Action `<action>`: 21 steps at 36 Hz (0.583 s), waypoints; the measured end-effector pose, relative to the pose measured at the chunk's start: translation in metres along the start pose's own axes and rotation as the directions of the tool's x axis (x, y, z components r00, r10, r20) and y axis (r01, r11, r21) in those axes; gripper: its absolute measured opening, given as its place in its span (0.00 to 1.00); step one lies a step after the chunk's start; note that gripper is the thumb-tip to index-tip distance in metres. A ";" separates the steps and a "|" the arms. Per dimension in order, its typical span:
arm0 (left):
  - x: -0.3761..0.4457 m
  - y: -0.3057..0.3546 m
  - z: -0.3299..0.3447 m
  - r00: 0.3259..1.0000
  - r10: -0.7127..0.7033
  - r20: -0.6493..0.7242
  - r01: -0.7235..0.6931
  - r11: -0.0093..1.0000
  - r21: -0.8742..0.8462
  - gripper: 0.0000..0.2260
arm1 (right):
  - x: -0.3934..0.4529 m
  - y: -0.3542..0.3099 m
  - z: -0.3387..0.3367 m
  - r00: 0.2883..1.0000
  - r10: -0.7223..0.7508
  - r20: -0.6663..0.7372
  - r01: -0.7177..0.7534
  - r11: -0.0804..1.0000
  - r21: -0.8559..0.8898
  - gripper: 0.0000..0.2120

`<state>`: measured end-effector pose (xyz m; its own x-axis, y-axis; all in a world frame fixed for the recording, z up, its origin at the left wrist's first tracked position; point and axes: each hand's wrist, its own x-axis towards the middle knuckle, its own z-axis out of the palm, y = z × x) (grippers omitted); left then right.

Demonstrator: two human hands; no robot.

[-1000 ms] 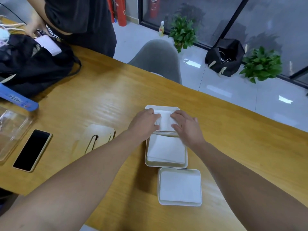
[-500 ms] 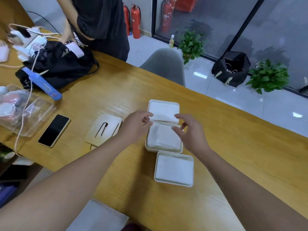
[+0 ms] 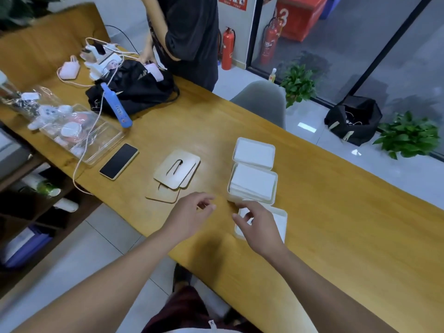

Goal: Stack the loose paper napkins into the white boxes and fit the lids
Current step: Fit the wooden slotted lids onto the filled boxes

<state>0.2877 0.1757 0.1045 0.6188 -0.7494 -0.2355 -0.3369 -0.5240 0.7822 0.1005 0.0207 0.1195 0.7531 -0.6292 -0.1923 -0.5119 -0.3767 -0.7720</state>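
Three white boxes stand in a row on the wooden table [image 3: 336,224], each with white paper napkins inside: the far box [image 3: 254,153], the middle box [image 3: 252,183] and the near box [image 3: 278,218]. My right hand [image 3: 258,224] hovers over the near box's left part, fingers loosely curled, holding nothing. My left hand [image 3: 192,213] hangs above the table to the left of the boxes, fingers relaxed and empty. A pile of pale wooden lids [image 3: 176,170] with a slot cut in the top one lies left of the boxes.
A phone [image 3: 119,161] lies left of the lids, beside a clear plastic box [image 3: 79,133] with cables. A black bag [image 3: 134,90] and a blue tube [image 3: 116,108] sit farther back, where another person [image 3: 187,37] stands. A grey chair [image 3: 260,102] stands across the table.
Both hands have let go of the napkins in the far box and drawn back toward me. The view has swung left and pulled away, showing more of the table's left end.
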 end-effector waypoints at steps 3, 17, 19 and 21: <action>-0.002 -0.016 -0.019 1.000 -0.011 0.005 0.011 1.000 -0.013 0.14 | 0.005 -0.018 0.020 1.000 -0.016 0.002 0.016 1.000 -0.018 0.16; 0.096 -0.120 -0.116 0.988 -0.154 0.018 0.147 0.966 0.212 0.30 | 0.112 -0.090 0.164 0.941 0.304 0.146 -0.329 0.923 0.198 0.25; 0.109 -0.128 -0.117 0.987 -0.157 0.034 0.145 0.962 0.231 0.33 | 0.129 -0.094 0.177 0.921 0.357 0.156 -0.387 0.883 0.265 0.27; 0.120 -0.134 -0.117 0.987 -0.159 0.029 0.147 0.957 0.251 0.35 | 0.144 -0.095 0.187 0.904 0.396 0.161 -0.428 0.847 0.315 0.30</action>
<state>0.4902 0.2030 0.0391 0.6436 -0.6679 -0.3737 -0.4093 -0.7129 0.5694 0.3349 0.0929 0.0522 0.5445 -0.6084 -0.5774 -0.6254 0.1642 -0.7628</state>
